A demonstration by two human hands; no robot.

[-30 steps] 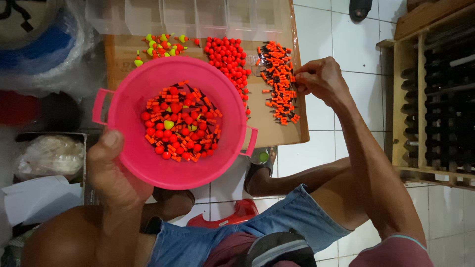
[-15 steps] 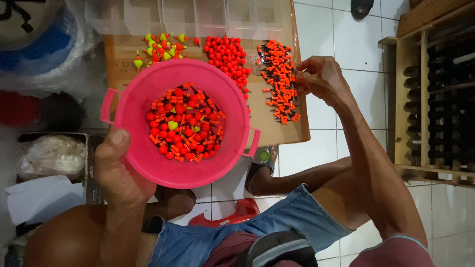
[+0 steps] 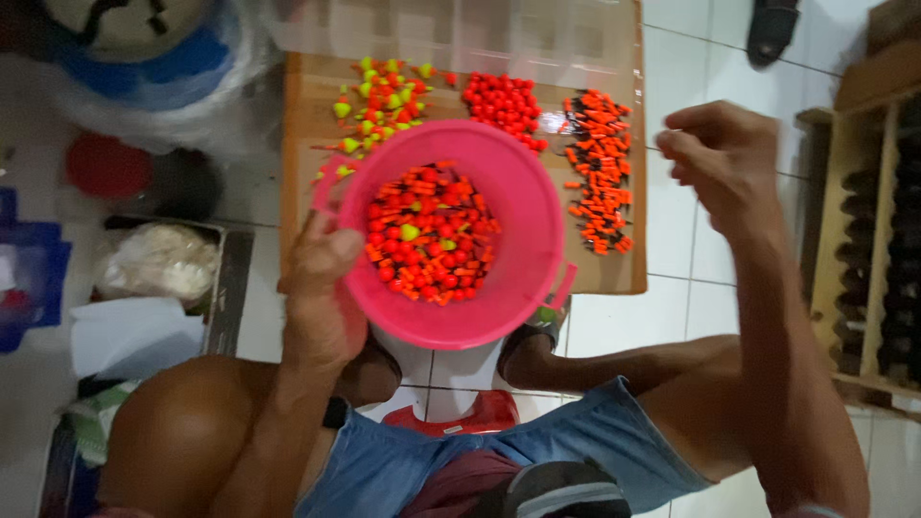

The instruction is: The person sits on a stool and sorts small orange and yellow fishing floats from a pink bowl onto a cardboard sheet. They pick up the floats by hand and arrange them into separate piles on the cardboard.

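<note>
From the head camera, the left hand (image 3: 321, 264) clamps the near-left rim of the pink basin (image 3: 537, 206) of mixed floats, while the right hand (image 3: 724, 158), nearer the orange pile (image 3: 597, 168), hovers just right of it, fingers pinched, perhaps empty.

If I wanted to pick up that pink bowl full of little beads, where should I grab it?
Probably by the pink bowl's side handle at its lower right, coming from the right. The left hand already grips the opposite rim, so two grips would likely keep it level.
</note>
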